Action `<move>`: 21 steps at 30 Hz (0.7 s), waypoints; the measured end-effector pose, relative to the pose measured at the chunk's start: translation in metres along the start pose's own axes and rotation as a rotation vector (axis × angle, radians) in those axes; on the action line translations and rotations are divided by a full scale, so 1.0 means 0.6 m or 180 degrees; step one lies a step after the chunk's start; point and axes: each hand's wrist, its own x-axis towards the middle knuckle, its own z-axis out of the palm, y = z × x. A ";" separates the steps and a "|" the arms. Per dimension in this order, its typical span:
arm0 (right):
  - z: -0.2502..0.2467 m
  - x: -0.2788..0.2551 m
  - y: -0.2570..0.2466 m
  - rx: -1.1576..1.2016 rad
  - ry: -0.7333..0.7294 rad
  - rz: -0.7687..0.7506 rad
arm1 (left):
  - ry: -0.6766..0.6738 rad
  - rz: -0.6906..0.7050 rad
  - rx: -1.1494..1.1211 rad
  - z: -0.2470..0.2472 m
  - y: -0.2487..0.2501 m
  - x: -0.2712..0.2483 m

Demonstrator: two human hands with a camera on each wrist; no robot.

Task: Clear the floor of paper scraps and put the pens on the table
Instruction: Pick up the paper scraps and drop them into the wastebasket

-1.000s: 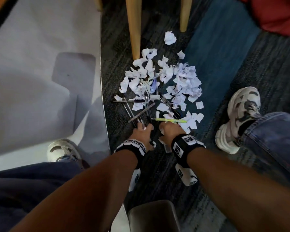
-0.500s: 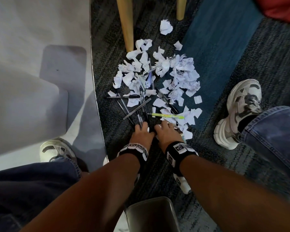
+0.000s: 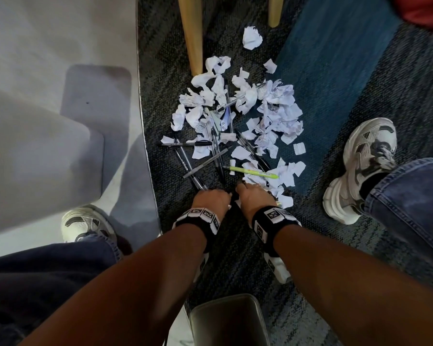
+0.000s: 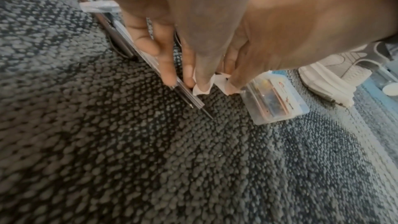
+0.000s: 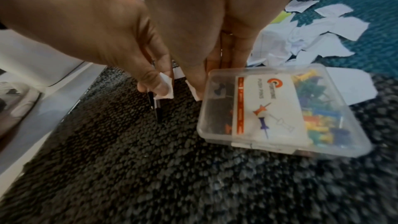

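Torn white paper scraps point(image 3: 273, 113) and several pens point(image 3: 205, 161), one of them green point(image 3: 250, 172), lie heaped on dark carpet. Both hands are down side by side at the heap's near edge. My left hand point(image 3: 211, 198) lies along a bundle of clear pens point(image 4: 187, 96), fingertips pinching their ends together with a small scrap point(image 4: 199, 90); the black pen tips point(image 5: 157, 110) stick out below it. My right hand point(image 5: 200, 81) points straight down next to it, thumb and fingers closed on another scrap point(image 5: 192, 94).
A clear box of push pins point(image 5: 280, 111) lies on the carpet against my right fingers. The white table top point(image 3: 48, 96) spans the left. Two wooden legs point(image 3: 193, 33) stand beyond the heap. My shoes point(image 3: 365, 166) flank it, and a dark seat point(image 3: 228, 320) is below my arms.
Both hands stay at the near edge of the heap. Their fingers, spread over the pens half a second ago, have drawn together. The head view has shifted slightly.
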 end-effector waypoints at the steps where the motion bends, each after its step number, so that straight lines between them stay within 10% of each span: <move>1: 0.000 0.001 0.000 0.0001 -0.0025 -0.0006 | -0.0028 -0.0022 -0.0010 -0.002 0.001 0.001; 21: -0.007 0.015 -0.005 -0.0057 -0.0168 0.0032 | -0.0041 -0.0320 -0.1049 -0.003 -0.013 -0.010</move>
